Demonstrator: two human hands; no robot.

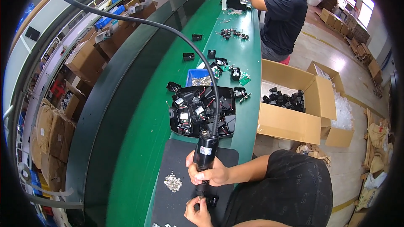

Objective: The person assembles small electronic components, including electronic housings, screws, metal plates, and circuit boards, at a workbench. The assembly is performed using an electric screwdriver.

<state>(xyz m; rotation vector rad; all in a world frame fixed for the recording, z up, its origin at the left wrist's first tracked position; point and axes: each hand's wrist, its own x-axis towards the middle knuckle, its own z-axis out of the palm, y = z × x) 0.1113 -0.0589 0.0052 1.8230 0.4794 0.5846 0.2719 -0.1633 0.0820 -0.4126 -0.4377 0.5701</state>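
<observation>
My right hand is wrapped round a black electric screwdriver, held upright with its tip down. A thick black cable arches from its top to the upper left. Right below the tip, my left hand is closed, thumb and finger pinched; what they hold is too small to make out. Beside those fingertips a small black plastic housing lies on the dark work mat, partly hidden. To the left, a pile of small silvery screws rests on the mat.
Beyond the mat stands a black tray heaped with black housings, with a blue bin of small metal parts behind it. Loose housings and green circuit boards lie around. An open carton holds more housings. A co-worker sits farther along.
</observation>
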